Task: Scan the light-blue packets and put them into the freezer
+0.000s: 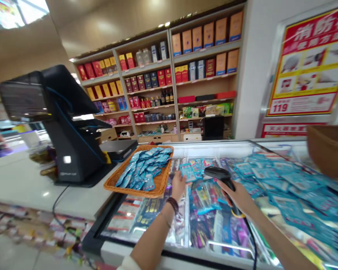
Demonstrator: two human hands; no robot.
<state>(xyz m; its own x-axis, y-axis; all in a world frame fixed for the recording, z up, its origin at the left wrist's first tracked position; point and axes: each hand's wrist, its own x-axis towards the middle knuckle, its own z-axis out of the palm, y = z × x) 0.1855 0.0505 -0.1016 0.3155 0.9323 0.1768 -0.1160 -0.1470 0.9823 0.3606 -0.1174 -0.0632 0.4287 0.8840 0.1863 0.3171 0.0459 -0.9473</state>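
My right hand [236, 195] is wrapped around the handle of a black barcode scanner [218, 172], its cable hanging down behind the wrist. The scanner's head points left toward a small blue packet [187, 172]. The edge of that packet is pinched in my left hand [179, 184], which wears a dark bead bracelet. Other blue packets [197, 167] lie just beside it on the glass top. To the left of my left hand stands an orange wicker basket [108, 183], with many similar packets [146, 167] heaped inside.
The glass-topped display case [124, 234] holds bagged snacks under its top. More blue packets [284, 172] are spread at right, near a brown basket [329, 150]. A black checkout terminal [73, 150] and a flat scale [118, 148] stand at left. Stocked shelves [146, 90] line the back.
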